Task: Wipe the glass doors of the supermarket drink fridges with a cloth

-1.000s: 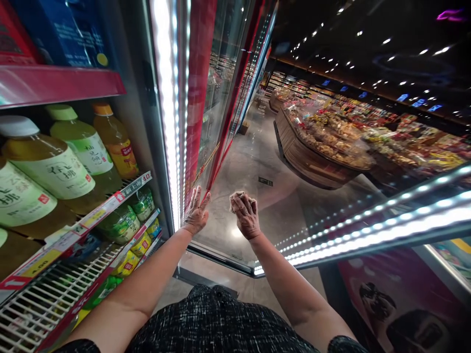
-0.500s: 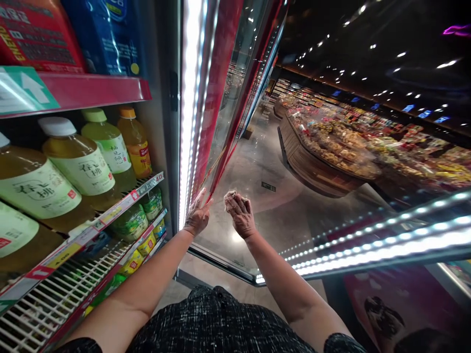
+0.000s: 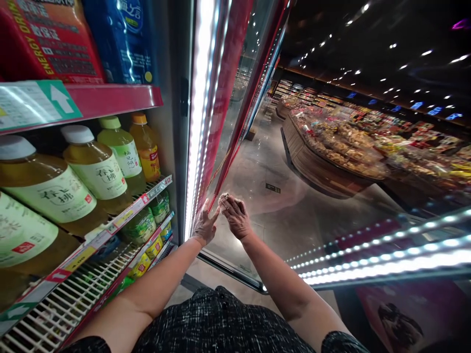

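While the cooler's glass door (image 3: 294, 215) stands swung open, the left hand (image 3: 205, 226) is seen in the head view laid flat against the door's inner edge near the hinge side, its grip open and fingers spread. Just beside it, the right hand (image 3: 237, 219) is pressed to the glass, its grip closed around a crumpled cloth (image 3: 223, 198). Tea bottles (image 3: 96, 169) are ranged on the wire shelf (image 3: 73, 289) at the left, beside a lit LED strip (image 3: 197, 122).
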### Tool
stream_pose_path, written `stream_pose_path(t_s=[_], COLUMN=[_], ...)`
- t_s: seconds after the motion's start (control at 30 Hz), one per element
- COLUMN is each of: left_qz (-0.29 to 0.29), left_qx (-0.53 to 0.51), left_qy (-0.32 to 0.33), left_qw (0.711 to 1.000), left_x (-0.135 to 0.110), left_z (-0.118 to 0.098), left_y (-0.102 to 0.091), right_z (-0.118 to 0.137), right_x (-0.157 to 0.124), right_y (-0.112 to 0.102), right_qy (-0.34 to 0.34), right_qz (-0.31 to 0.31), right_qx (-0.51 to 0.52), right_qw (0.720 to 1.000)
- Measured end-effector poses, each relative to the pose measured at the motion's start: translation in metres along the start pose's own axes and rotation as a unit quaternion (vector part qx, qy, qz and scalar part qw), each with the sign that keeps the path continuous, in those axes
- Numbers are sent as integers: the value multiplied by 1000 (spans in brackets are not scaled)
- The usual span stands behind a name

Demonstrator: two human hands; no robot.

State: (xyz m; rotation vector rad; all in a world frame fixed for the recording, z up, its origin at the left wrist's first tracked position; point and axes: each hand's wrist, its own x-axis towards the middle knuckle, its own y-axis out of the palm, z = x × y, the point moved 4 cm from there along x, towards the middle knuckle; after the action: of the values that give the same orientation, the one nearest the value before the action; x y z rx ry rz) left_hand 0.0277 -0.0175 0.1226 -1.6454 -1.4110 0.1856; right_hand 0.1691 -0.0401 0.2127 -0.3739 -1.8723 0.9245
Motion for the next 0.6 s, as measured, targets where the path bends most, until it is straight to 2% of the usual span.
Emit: stream_pose_path(t_s=[0.13,0.23,0.47,0.6], left_qz=[33,63,112,131], left_qx=[1,2,20,36], left_qy=[-24,-38,-60,-65], left_qw=[999,997,992,989], left_x=[-10,-15,-17,-16], left_z=[-3,-5,0,1], left_y=[10,21,36,37], right_z=[-2,1,21,23], right_x=[25,36,31,53], right_y=[-9,-7,19,18], right_qy=[31,41,-30,-33], right_qz=[4,-11,16,21], right_qx=[-1,-11,22,15], right_qw=[1000,999,999,999])
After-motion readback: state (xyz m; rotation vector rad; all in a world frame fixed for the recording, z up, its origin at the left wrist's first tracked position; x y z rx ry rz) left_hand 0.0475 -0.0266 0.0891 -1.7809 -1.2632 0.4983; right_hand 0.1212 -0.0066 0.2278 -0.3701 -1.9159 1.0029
